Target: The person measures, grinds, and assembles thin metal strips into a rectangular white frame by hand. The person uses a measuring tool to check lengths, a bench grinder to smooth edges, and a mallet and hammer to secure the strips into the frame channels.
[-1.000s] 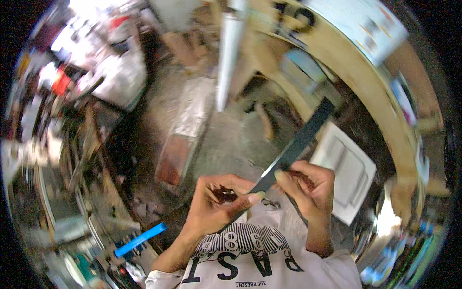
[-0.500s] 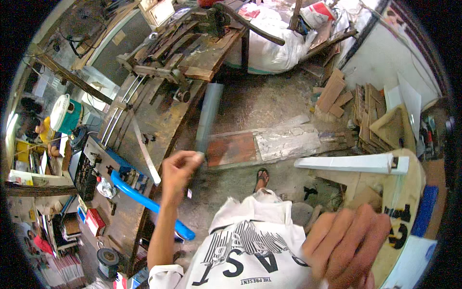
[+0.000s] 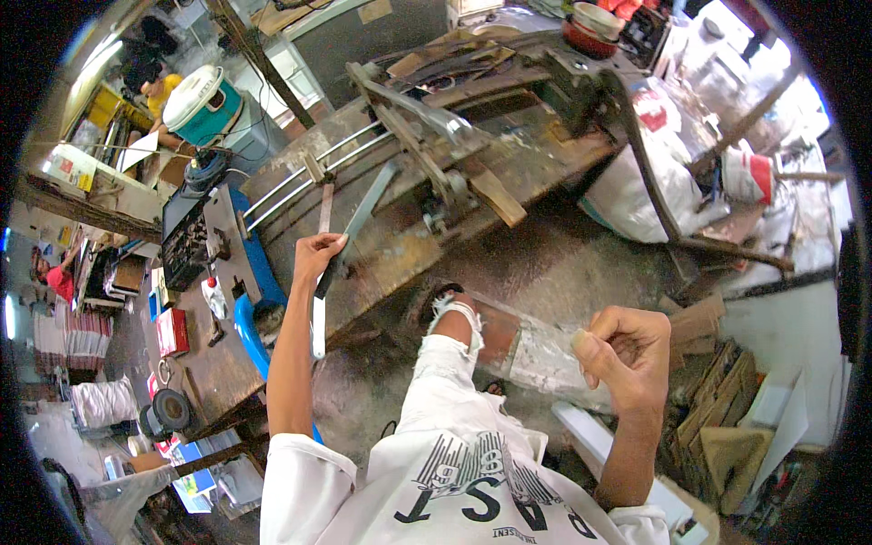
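Grey strip (image 3: pixel 370 202) now over workbench (image 3: pixel 386 270), in left grip (image 3: pixel 320 255)

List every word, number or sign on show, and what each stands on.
White shirt: large black letters, upside down in view; wording not copied.
White shirt: numerals within a black striped print; digits not copied.
White shirt: a smaller line below the large letters; not copied.
White sack: red marking, too blurred to read.
Grey strip in the left hand: no lettering visible.
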A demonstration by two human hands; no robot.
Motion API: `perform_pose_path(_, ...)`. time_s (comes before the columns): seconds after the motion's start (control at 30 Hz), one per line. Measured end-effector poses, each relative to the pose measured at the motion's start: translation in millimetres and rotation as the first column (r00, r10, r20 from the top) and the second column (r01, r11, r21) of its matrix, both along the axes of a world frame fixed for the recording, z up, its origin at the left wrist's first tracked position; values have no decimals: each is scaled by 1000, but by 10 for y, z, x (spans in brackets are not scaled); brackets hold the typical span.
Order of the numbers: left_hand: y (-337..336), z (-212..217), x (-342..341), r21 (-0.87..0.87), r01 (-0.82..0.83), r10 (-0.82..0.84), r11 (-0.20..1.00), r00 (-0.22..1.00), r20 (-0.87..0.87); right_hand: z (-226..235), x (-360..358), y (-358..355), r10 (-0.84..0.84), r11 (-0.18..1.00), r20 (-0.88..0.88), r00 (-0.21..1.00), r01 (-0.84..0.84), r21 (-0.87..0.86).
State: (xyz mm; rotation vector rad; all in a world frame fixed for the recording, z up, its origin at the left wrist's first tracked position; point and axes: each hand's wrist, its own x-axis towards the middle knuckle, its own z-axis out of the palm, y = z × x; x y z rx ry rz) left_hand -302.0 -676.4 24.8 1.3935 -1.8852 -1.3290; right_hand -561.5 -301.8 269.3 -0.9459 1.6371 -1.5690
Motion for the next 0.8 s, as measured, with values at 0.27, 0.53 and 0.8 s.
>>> perform_pose_path(0.27,-1017,-365,-285,243,133,-134,961,991,-13,195,-444,-1894,-207,944,20,978,194,266)
perform_pose_path(0.53,-1090,-82,-1367,202,214,-241,956,963,122,770,-451,-3089,147,556,169,975,-223,801)
perform_pose_path(0.8,-1193,-456,-1547,-197,372,-354,907,928,119,951,-474,-3477,108,380,196,975,-223,898)
